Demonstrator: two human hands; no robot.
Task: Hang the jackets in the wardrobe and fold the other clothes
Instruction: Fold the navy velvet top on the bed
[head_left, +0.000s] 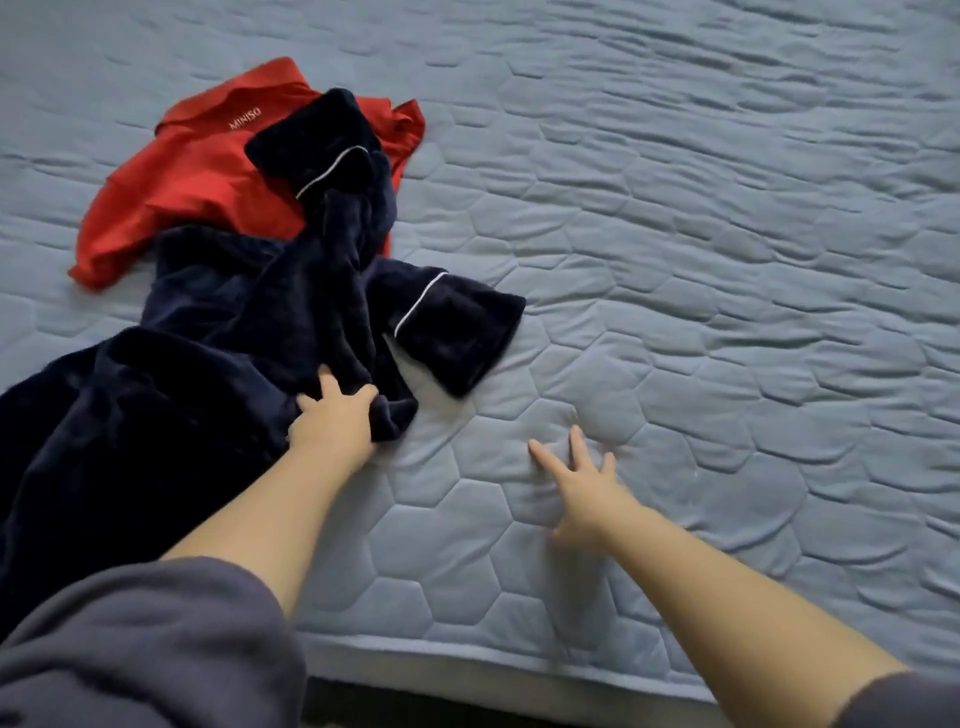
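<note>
A dark navy plush garment (171, 395) with white piping on its cuffs lies crumpled on the left of the bed, reaching to the left edge of the view. Its upper part drapes over a red shirt (192, 176) printed with white lettering, spread flat at the upper left. My left hand (335, 415) grips a bunched fold of the navy garment near its lower right edge. My right hand (582, 488) hovers over bare bedding to the right, fingers spread, holding nothing.
The bed is covered by a light blue quilted mattress cover (701, 270) with a hexagon pattern. Its front edge (467, 670) runs below my arms, with dark floor beneath. Grey sleeves are pushed up both forearms.
</note>
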